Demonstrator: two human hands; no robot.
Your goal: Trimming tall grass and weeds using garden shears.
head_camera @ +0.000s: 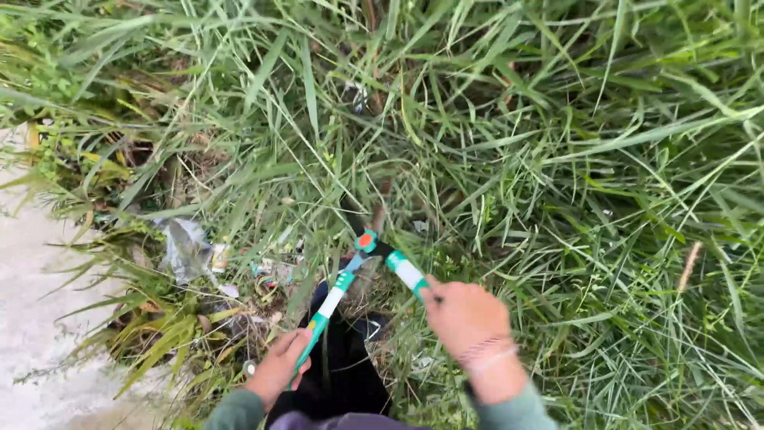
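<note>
I hold a pair of garden shears [367, 241] with green and white handles and an orange pivot. My left hand [280, 365] grips the left handle low in the picture. My right hand [466, 314] grips the right handle, with a thread band around its wrist. The handles are spread apart in a V. The dark blades [350, 209] point up into tall green grass [493, 143] and are mostly hidden by the stems.
Grass fills most of the view, thick at the right and top. A crumpled grey plastic scrap [185, 247] and small bits of litter lie among dry stalks at the left. A pale concrete surface [32, 318] runs along the left edge. My dark trouser leg [346, 374] is between the hands.
</note>
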